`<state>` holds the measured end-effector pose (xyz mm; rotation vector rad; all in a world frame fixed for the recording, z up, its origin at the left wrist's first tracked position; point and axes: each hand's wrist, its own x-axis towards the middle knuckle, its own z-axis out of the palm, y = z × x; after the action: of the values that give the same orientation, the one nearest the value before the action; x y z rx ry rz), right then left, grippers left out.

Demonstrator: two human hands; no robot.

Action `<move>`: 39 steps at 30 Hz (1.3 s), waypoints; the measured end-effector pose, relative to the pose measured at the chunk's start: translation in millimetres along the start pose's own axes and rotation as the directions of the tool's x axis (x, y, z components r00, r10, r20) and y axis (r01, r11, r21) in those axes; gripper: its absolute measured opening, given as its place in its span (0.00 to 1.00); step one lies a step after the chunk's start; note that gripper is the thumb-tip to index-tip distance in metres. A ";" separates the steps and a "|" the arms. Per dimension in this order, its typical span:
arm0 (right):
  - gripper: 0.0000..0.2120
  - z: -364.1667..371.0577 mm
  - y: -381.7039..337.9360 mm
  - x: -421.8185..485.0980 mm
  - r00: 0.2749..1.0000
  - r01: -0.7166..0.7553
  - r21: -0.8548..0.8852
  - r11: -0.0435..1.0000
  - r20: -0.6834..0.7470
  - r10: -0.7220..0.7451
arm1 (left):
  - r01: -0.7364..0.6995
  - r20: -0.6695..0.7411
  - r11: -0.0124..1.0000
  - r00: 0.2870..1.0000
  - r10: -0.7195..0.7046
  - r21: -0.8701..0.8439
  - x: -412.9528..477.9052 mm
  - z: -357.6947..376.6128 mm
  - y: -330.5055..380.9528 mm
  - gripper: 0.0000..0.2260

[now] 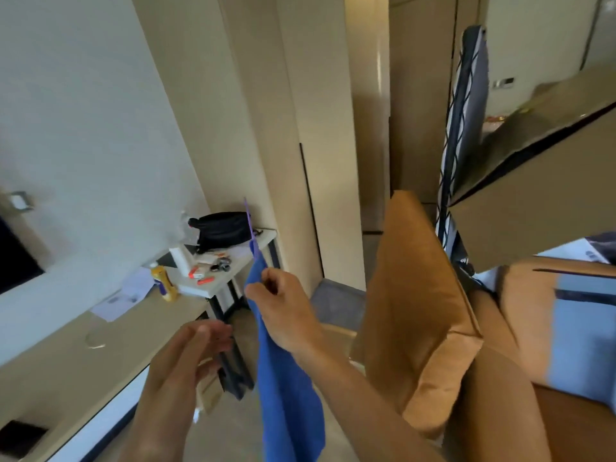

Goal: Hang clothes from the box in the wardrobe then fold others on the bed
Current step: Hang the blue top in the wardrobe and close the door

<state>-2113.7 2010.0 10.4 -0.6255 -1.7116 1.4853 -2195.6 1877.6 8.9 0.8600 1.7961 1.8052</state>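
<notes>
A blue garment (pixel 286 388) hangs straight down in the middle of the view, on a thin purple hanger (pixel 250 228) whose tip sticks up above it. My right hand (pixel 283 311) pinches the garment's top edge just below the hanger. My left hand (pixel 190 365) hovers to the left of the cloth with its fingers straight and holds nothing. A large cardboard box (pixel 533 208) with an open flap sits at the right, above an orange sofa. The wardrobe's beige doors (pixel 333 128) stand behind.
A small white side table (pixel 230 271) at centre left carries a black bag (pixel 221 230), bottles and small items. A long beige counter (pixel 66 355) runs along the left wall. An orange cushion (pixel 420 311) and a folded ironing board (pixel 463 128) stand on the right.
</notes>
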 end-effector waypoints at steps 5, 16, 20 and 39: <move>0.16 6.4 18.4 106.4 0.995 0.042 -0.055 0.998 -0.090 -0.047 | -0.027 0.068 1.000 0.997 0.027 -0.004 119.2 10.6 -12.7 0.11; 0.13 -16.2 79.6 334.1 0.925 -0.034 -0.194 0.980 -0.379 -0.043 | -0.050 0.291 0.997 0.955 0.063 -0.053 377.3 37.3 -55.3 0.14; 0.11 -20.3 94.4 410.7 0.863 -0.093 -0.163 0.982 -0.506 -0.003 | -0.063 0.456 0.996 0.886 0.082 -0.056 479.6 49.3 -62.3 0.11; 0.18 -215.4 190.9 734.6 0.744 -0.128 -0.248 0.960 -0.665 -0.073 | -0.109 0.795 0.993 0.597 0.105 -0.050 838.0 323.2 -110.5 0.14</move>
<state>-2391.5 2748.4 -0.4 -1.1804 -1.3254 0.8553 -2571.7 2700.3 -17.9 1.5058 1.1481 1.1326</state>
